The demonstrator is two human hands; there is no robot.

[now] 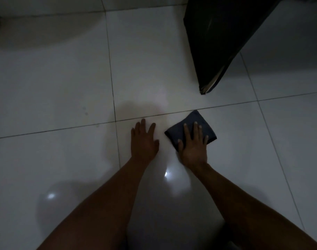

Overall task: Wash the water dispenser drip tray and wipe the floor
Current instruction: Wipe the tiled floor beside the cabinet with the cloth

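The right hand (193,143) presses flat, fingers spread, on a soft, light folded dark-grey cloth (191,129); the left hand (144,141) rests flat and empty on the glossy white tiled floor (63,87), likely slippery.

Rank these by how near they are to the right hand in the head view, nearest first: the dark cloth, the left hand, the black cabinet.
1. Dark cloth: directly under the right hand, pressed flat on the floor tiles.
2. Left hand: flat on the tiles just to its left, not touching it.
3. Black cabinet: farther off, ahead and slightly to the right.
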